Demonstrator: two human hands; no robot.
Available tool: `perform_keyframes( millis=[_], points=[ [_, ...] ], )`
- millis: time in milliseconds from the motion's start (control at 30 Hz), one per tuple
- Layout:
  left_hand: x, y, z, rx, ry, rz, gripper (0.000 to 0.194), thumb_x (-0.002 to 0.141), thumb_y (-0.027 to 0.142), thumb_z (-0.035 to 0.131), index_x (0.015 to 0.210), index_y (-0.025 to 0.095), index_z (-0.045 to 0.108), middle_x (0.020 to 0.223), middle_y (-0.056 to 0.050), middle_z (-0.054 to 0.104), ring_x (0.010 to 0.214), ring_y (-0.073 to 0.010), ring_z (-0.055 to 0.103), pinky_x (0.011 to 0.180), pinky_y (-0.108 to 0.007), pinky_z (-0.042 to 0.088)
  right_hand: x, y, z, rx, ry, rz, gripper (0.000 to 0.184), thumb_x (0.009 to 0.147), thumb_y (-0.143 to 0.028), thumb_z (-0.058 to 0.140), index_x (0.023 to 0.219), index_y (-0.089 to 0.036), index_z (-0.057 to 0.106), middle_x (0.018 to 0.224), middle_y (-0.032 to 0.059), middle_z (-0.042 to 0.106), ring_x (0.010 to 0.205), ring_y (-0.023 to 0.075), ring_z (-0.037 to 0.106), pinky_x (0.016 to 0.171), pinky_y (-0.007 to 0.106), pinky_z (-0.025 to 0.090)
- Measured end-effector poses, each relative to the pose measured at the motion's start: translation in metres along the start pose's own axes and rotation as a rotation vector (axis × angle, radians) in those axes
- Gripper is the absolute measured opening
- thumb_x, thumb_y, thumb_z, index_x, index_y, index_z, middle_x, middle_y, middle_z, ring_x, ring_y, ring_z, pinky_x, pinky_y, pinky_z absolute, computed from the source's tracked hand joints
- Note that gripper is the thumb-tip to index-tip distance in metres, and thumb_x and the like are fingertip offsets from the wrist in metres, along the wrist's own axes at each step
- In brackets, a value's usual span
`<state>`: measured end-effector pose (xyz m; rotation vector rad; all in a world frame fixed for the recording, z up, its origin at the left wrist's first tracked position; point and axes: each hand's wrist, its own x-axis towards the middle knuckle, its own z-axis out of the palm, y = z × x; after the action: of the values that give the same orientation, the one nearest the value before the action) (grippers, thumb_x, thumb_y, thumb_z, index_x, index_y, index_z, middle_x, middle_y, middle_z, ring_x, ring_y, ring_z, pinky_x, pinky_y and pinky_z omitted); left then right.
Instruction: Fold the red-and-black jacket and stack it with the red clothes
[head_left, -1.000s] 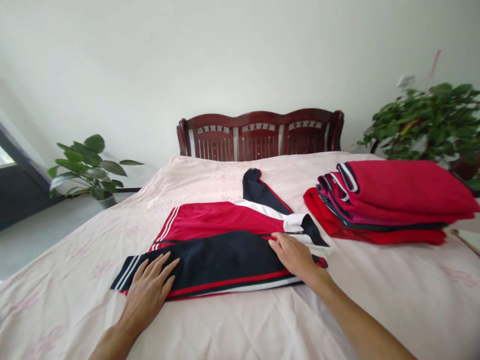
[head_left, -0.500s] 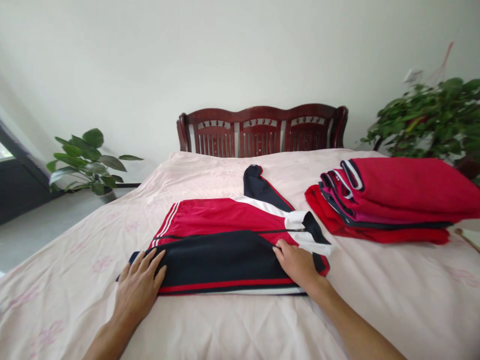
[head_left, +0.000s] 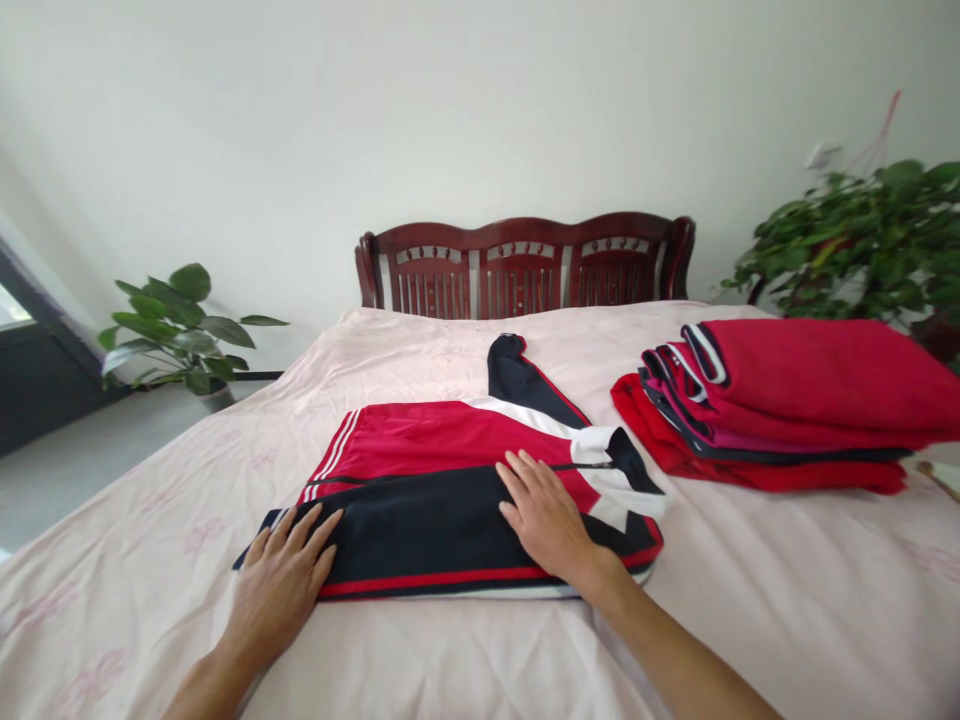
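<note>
A red, white and navy zip jacket (head_left: 427, 435) lies front up on the bed, its white collar pointing right. Its near sleeve (head_left: 427, 535), navy with a red stripe, is folded across the front along the near edge. The far sleeve (head_left: 532, 385) stretches out toward the headboard. My left hand (head_left: 289, 560) rests flat with spread fingers on the cuff end of the folded sleeve. On that sleeve's upper part, near the collar, my right hand (head_left: 544, 510) lies flat, fingers out. Neither hand grips anything.
A stack of folded red and dark clothes (head_left: 810, 390) sits on the bed to the right. The bed (head_left: 180, 510) has a pale pink floral sheet. Behind it stands a dark red wooden headboard (head_left: 517, 265). Potted plants stand at left (head_left: 184, 330) and right (head_left: 862, 240).
My right hand has slid left along the folded sleeve, away from the shoulder, and its fingers have straightened out. My left hand has stayed nearly in place.
</note>
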<state>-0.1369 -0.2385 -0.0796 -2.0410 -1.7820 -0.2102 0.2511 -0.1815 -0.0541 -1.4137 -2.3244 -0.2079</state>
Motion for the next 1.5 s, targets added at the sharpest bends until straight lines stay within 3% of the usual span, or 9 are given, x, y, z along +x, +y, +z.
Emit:
perform_keyframes(
  millis=[200,567,667,900,1000,1100,1200,1300,1500],
  points=[
    [-0.002,-0.003,0.004,-0.021,-0.012,0.008,0.048,0.095,0.035,0.039,0.141,0.028,0.054,0.146,-0.007,0.053,0.139,-0.0339,0.038,0.108,-0.054,0.036,-0.002,0.0,0.027,0.043,-0.196,-0.02,0.055,0.099,-0.044,0.041,0.149,-0.022,0.04,0.158,0.0069,0.034,0.147,0.026,0.026,0.119,0.049,0.023],
    [0.007,-0.006,0.0,-0.183,-0.084,-0.132,0.044,0.095,0.038,0.038,0.132,0.028,0.062,0.139,-0.004,0.06,0.137,-0.0299,0.043,0.11,-0.051,0.036,-0.007,0.02,0.017,0.0,-0.238,0.104,0.061,0.098,-0.05,0.039,0.15,-0.018,0.039,0.157,0.0104,0.034,0.146,0.0278,0.028,0.119,0.049,0.023],
    [0.024,0.004,-0.008,-0.24,-0.057,-0.163,0.043,0.096,0.039,0.038,0.128,0.028,0.064,0.136,-0.005,0.063,0.134,-0.0287,0.047,0.112,-0.052,0.035,-0.008,0.021,0.02,0.012,-0.218,0.104,0.06,0.098,-0.05,0.04,0.149,-0.019,0.04,0.157,0.0105,0.035,0.146,0.028,0.028,0.118,0.05,0.024],
    [0.101,0.053,-0.018,-0.38,-0.086,0.096,0.045,0.098,0.037,0.037,0.132,0.019,0.061,0.141,-0.009,0.058,0.134,-0.0233,0.048,0.114,-0.04,0.036,-0.009,0.021,0.023,0.029,-0.193,0.115,0.06,0.096,-0.05,0.043,0.148,-0.02,0.042,0.156,0.0099,0.037,0.145,0.028,0.03,0.118,0.05,0.025],
    [0.134,0.073,-0.009,-0.362,-0.151,0.194,0.046,0.1,0.037,0.033,0.134,0.019,0.059,0.143,-0.009,0.056,0.138,-0.022,0.044,0.116,-0.037,0.032,-0.009,0.021,0.02,0.035,-0.201,0.122,0.06,0.096,-0.05,0.043,0.149,-0.02,0.041,0.156,0.0087,0.037,0.146,0.0276,0.03,0.119,0.049,0.025],
    [0.149,0.085,0.01,-0.326,-0.191,0.173,0.047,0.1,0.04,0.035,0.137,0.019,0.057,0.144,-0.013,0.056,0.137,-0.028,0.046,0.113,-0.046,0.035,-0.009,0.021,0.019,0.042,-0.209,0.126,0.06,0.097,-0.051,0.042,0.148,-0.021,0.042,0.156,0.0076,0.037,0.146,0.0273,0.03,0.119,0.048,0.025],
    [0.149,0.09,0.029,-0.294,-0.19,0.1,0.047,0.099,0.04,0.04,0.142,0.024,0.052,0.149,-0.013,0.049,0.139,-0.0339,0.043,0.111,-0.056,0.033,-0.01,0.022,0.02,0.044,-0.203,0.121,0.059,0.097,-0.051,0.041,0.148,-0.022,0.042,0.156,0.0069,0.038,0.145,0.0279,0.031,0.118,0.049,0.026],
    [0.145,0.09,0.042,-0.268,-0.17,0.049,0.048,0.098,0.04,0.041,0.144,0.027,0.048,0.153,-0.011,0.045,0.142,-0.0346,0.037,0.113,-0.058,0.029,-0.01,0.023,0.022,0.042,-0.189,0.112,0.059,0.097,-0.05,0.042,0.148,-0.022,0.042,0.156,0.0069,0.038,0.144,0.0285,0.032,0.118,0.049,0.026],
    [0.143,0.091,0.048,-0.254,-0.131,0.029,0.049,0.098,0.04,0.043,0.144,0.025,0.048,0.151,-0.013,0.047,0.141,-0.035,0.038,0.113,-0.057,0.03,-0.01,0.023,0.024,0.028,-0.195,0.108,0.059,0.096,-0.049,0.044,0.149,-0.022,0.042,0.156,0.0073,0.037,0.145,0.0288,0.031,0.118,0.05,0.026]
  ],
)
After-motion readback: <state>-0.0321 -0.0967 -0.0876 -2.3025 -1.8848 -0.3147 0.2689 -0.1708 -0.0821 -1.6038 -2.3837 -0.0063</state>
